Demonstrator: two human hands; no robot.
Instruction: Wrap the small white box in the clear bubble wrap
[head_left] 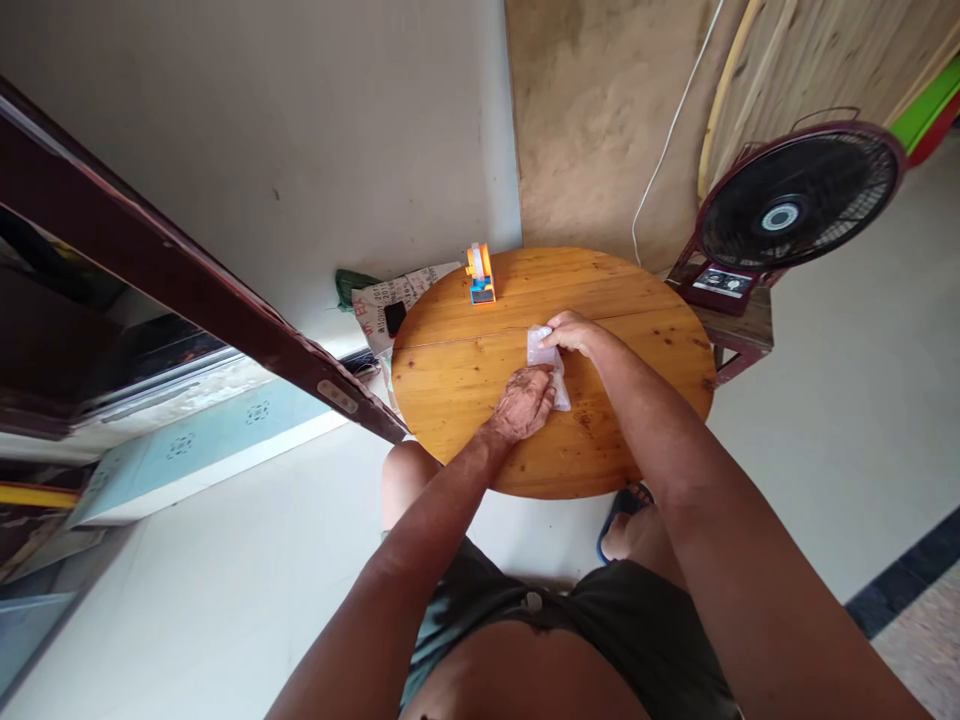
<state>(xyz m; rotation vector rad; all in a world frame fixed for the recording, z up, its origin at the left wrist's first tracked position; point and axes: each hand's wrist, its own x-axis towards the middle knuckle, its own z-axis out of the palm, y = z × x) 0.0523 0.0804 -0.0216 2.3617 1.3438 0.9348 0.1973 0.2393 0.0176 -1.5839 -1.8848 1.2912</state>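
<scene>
A pale, translucent plastic wrap [541, 354], perhaps bubble wrap, lies on the round wooden table [457, 385]. My right hand [570, 332] pinches its far end between thumb and fingers. Nearer to me, my left hand [526, 402] rests across the lower part of the wrap, its fingers bent together over it. Part of the wrap sticks out beyond those fingertips. Whether anything is inside the wrap cannot be made out.
An orange and blue tape dispenser [481, 274] stands near the table's far edge. To the right, a dark fan [780, 215] sits on a wooden stool [754, 325]. A printed sack [401, 292] with a black item lies behind the table's left side. A door frame [225, 300] slants on the left.
</scene>
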